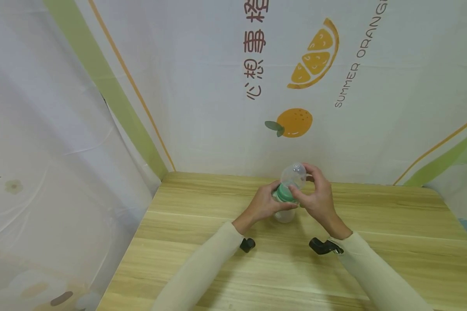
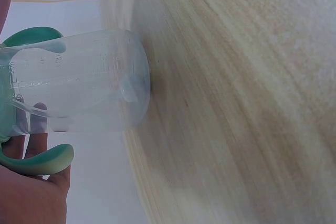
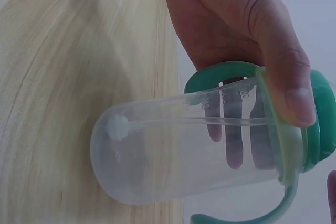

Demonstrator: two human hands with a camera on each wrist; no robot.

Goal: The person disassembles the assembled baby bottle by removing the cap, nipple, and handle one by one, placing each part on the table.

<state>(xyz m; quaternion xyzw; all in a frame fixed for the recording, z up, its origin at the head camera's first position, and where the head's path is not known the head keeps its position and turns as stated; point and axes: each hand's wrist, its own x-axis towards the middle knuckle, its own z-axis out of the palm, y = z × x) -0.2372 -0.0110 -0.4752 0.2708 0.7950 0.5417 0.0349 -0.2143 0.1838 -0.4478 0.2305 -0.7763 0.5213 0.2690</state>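
A clear baby bottle (image 3: 152, 150) with green handles (image 2: 39, 161) and a green collar (image 1: 285, 193) is held upright above the wooden table. Inside it runs a thin straw with a pale ball at its lower end. My left hand (image 1: 262, 204) grips the bottle at the collar, thumb across the near side and fingers round behind, seen through the clear wall in the right wrist view. My right hand (image 1: 318, 196) holds a clear domed cap (image 1: 293, 174) at the bottle's top, thumb in front and fingers on the far side.
The wooden table (image 1: 202, 203) reaches back to a white curtain (image 1: 210, 108) printed with oranges and lettering. Another pale curtain (image 1: 62, 142) hangs along the left side. Black wrist mounts (image 1: 322, 246) jut inward from both sleeves, close over the table.
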